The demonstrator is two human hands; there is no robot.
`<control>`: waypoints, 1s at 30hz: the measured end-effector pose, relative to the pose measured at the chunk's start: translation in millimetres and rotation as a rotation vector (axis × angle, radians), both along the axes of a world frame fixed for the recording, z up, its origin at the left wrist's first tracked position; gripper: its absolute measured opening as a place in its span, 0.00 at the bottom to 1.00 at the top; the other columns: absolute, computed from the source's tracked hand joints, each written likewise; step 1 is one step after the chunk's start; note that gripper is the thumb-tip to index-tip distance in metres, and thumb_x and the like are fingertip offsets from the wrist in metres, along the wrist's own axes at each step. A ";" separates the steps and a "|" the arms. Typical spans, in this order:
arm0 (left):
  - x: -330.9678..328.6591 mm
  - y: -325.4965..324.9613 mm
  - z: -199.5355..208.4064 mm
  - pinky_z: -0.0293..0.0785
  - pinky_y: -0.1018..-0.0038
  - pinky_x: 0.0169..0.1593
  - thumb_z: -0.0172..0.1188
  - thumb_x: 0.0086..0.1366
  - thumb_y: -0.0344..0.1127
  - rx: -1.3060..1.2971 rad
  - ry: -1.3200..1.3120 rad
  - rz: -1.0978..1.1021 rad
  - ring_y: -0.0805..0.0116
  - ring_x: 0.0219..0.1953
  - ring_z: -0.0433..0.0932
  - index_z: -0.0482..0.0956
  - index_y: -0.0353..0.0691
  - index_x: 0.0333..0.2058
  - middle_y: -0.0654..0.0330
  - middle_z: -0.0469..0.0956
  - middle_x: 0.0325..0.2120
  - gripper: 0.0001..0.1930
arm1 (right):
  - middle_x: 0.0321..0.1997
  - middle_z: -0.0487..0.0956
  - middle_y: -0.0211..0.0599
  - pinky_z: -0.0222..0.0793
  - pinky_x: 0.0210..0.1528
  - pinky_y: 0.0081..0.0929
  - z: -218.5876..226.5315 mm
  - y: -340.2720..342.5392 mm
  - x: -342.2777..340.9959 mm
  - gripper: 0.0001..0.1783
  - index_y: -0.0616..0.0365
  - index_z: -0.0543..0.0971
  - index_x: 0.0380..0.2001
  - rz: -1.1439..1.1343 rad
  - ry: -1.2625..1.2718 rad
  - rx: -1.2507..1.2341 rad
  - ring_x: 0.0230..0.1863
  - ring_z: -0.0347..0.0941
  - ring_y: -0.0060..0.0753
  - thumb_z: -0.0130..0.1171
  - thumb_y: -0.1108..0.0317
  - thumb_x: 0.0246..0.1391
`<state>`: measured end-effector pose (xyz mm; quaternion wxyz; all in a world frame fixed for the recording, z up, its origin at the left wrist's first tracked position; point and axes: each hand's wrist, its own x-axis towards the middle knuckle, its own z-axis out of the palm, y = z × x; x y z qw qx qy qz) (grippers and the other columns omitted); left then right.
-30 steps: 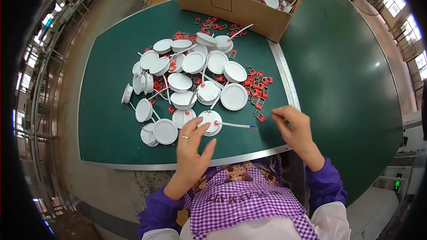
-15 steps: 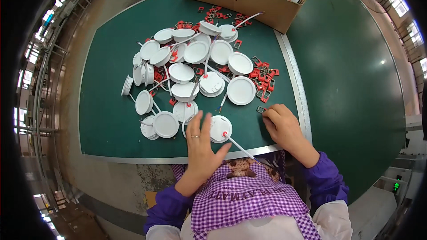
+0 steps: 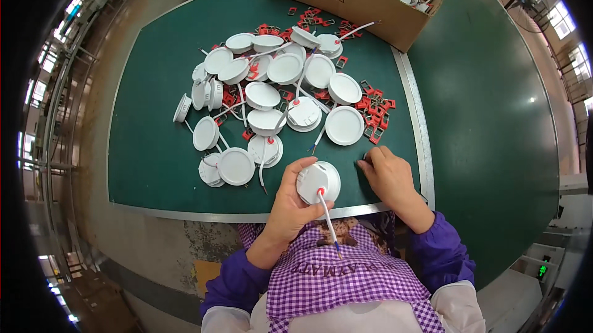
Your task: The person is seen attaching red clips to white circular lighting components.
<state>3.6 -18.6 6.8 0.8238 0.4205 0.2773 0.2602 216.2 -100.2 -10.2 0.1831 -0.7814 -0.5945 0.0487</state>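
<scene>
The fingers of the left hand (image 3: 291, 206) are curled around the rim of a white round light (image 3: 312, 178), forefinger at its upper edge and thumb at its lower edge. The fingers of the right hand (image 3: 390, 175) are bent and drawn together just beside it; their tips are partly hidden, so I cannot tell what they pinch. 0.5 s ago the left fingers were spread beside this light as it lay on the counter (image 3: 145, 172); now it is gripped at the near edge, so I judge that 1 piece is in hand for handling.

Its back faces up, tilted, with a raised housing and a red collar (image 3: 320, 191); a white cable (image 3: 328, 219) hangs toward the checked apron (image 3: 346, 280), its end split into thin coloured wires. Beyond lie more white lights (image 3: 285, 69), red-and-metal clips (image 3: 374, 111) and a cardboard box (image 3: 364, 3).
</scene>
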 end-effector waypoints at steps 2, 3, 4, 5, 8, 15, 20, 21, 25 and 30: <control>-1.0 0.3 -0.4 0.72 0.70 0.58 0.63 0.51 0.15 -0.034 -0.066 -0.028 0.67 0.54 0.71 0.57 0.42 0.63 0.58 0.68 0.52 0.41 | 0.30 0.76 0.44 0.74 0.30 0.41 2.8 2.4 -3.0 0.08 0.59 0.72 0.30 -0.009 -0.034 -0.030 0.29 0.77 0.48 0.59 0.69 0.52; -1.6 0.3 -0.4 0.73 0.69 0.57 0.60 0.55 0.15 -0.069 -0.128 -0.060 0.67 0.55 0.70 0.56 0.42 0.63 0.59 0.67 0.52 0.38 | 0.31 0.76 0.45 0.74 0.30 0.41 4.3 3.4 -4.2 0.08 0.59 0.72 0.30 -0.014 -0.044 -0.063 0.30 0.77 0.49 0.60 0.69 0.51; -1.7 0.9 0.4 0.73 0.69 0.57 0.60 0.55 0.15 -0.070 -0.130 -0.058 0.67 0.55 0.70 0.56 0.42 0.63 0.59 0.67 0.52 0.38 | 0.31 0.76 0.45 0.74 0.31 0.42 5.9 3.9 -5.1 0.09 0.60 0.71 0.29 -0.019 -0.055 -0.095 0.31 0.77 0.50 0.60 0.69 0.50; -1.2 2.3 1.5 0.74 0.70 0.56 0.58 0.58 0.16 -0.159 -0.147 -0.057 0.67 0.55 0.71 0.56 0.41 0.63 0.58 0.67 0.52 0.35 | 0.31 0.76 0.45 0.74 0.31 0.42 7.3 3.5 -5.2 0.09 0.60 0.71 0.29 -0.017 -0.058 -0.096 0.31 0.77 0.50 0.60 0.69 0.50; 0.4 5.2 1.0 0.76 0.71 0.53 0.54 0.64 0.19 -0.292 -0.194 -0.058 0.68 0.55 0.71 0.56 0.40 0.63 0.56 0.67 0.54 0.30 | 0.31 0.76 0.46 0.74 0.32 0.42 11.2 0.6 -4.4 0.09 0.61 0.71 0.29 -0.020 -0.063 -0.128 0.32 0.77 0.50 0.60 0.69 0.47; 16.4 0.4 2.8 0.79 0.71 0.50 0.55 0.66 0.22 0.037 -0.059 0.079 0.69 0.51 0.75 0.58 0.33 0.60 0.54 0.69 0.54 0.25 | 0.27 0.74 0.46 0.71 0.30 0.41 19.6 -11.7 -4.0 0.09 0.61 0.70 0.27 -0.135 0.069 0.042 0.27 0.75 0.48 0.61 0.72 0.48; 18.2 1.8 -14.1 0.81 0.70 0.47 0.56 0.64 0.21 0.024 0.111 -0.003 0.67 0.48 0.78 0.64 0.31 0.56 0.54 0.74 0.48 0.22 | 0.28 0.73 0.44 0.69 0.30 0.34 22.3 -11.7 -1.9 0.09 0.61 0.72 0.31 -0.059 0.365 0.172 0.26 0.73 0.44 0.63 0.76 0.50; 19.2 3.3 -15.2 0.81 0.70 0.47 0.57 0.64 0.21 0.017 0.172 -0.031 0.67 0.48 0.78 0.65 0.31 0.54 0.54 0.75 0.47 0.21 | 0.28 0.73 0.44 0.69 0.30 0.34 20.1 -13.2 -1.6 0.09 0.61 0.72 0.31 -0.064 0.362 0.172 0.26 0.73 0.44 0.63 0.76 0.50; 12.6 2.7 -24.1 0.81 0.71 0.46 0.57 0.64 0.21 -0.026 0.143 0.033 0.67 0.47 0.79 0.65 0.31 0.53 0.54 0.76 0.47 0.20 | 0.32 0.76 0.45 0.70 0.31 0.33 13.1 -22.4 9.4 0.06 0.61 0.76 0.33 -0.122 0.411 0.178 0.29 0.75 0.46 0.62 0.77 0.51; 4.8 6.8 -18.8 0.81 0.70 0.46 0.56 0.65 0.22 -0.072 0.093 0.024 0.66 0.47 0.80 0.64 0.33 0.53 0.53 0.76 0.48 0.19 | 0.33 0.78 0.42 0.71 0.32 0.27 17.0 -3.0 29.7 0.06 0.63 0.79 0.35 0.022 0.206 0.266 0.30 0.77 0.38 0.63 0.76 0.52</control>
